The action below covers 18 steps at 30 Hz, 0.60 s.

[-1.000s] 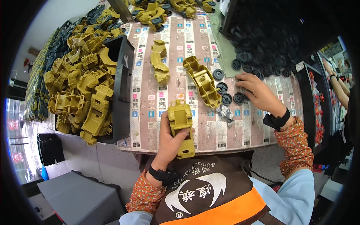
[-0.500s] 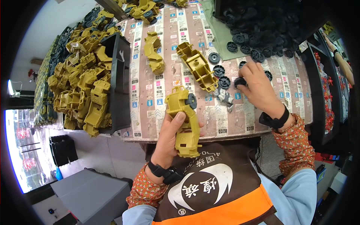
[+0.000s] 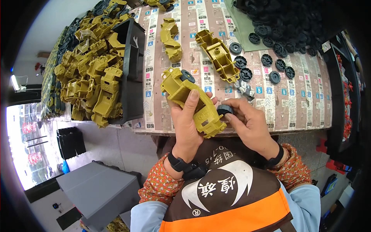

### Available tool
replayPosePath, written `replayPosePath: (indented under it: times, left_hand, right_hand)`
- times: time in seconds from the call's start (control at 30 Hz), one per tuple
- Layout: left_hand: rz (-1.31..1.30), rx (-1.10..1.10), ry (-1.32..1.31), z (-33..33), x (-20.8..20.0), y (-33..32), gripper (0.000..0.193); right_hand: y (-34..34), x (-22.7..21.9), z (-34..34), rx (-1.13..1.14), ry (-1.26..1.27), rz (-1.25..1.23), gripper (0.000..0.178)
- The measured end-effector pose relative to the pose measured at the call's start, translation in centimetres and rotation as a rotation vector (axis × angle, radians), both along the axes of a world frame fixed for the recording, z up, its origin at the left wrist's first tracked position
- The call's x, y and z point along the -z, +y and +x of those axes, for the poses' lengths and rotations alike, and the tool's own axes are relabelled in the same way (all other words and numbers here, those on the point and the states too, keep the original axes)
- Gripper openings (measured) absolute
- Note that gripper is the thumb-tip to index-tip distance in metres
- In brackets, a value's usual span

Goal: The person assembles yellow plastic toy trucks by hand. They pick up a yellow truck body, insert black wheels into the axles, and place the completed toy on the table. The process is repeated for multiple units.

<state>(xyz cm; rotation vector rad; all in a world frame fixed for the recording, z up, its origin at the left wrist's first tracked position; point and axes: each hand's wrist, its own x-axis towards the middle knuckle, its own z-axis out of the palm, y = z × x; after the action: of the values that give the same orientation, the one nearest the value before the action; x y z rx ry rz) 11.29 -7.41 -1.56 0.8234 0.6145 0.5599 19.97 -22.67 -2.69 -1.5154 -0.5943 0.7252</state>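
My left hand point(image 3: 189, 120) is wrapped round an olive-yellow plastic toy car body point(image 3: 199, 104), its thumb across the top. One black wheel point(image 3: 187, 76) is fitted at the car body's far end. Between the fingers of my right hand point(image 3: 249, 123) is a second black toy wheel point(image 3: 225, 110), close against the near end of the car body; whether it touches the axle I cannot tell. Another car body point(image 3: 218, 56) lies on the table past my hands, with loose wheels point(image 3: 245, 73) beside it. A further yellow car body point(image 3: 171, 40) lies to its left.
A black bin point(image 3: 133, 73) heaped with yellow car bodies point(image 3: 92, 73) stands at the left. A large pile of black wheels point(image 3: 286, 27) sits on a green cloth point(image 3: 247, 34) at the far right. Dark trays with red parts point(image 3: 346, 96) line the right side. The table edge point(image 3: 301, 130) runs just before me.
My right hand has picked up a wheel from the table and brought it left and nearer, to the car body. My left hand has tilted the car body and raised it slightly.
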Motion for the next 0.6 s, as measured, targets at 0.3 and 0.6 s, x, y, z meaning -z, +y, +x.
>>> replayPosePath:
  times: [0.3, 0.6]
  left_hand:
    - [0.068, -0.091, -0.038, 0.2, 0.5, -0.3, 0.044]
    - [0.217, -0.104, -0.072, 0.7, 0.9, -1.5, 0.057]
  right_hand:
    - [0.0, 0.0, -0.4, -0.069, -0.077, -0.064, 0.036]
    - [-1.0, -0.8, -1.4, -0.190, -0.393, -0.072, 0.067]
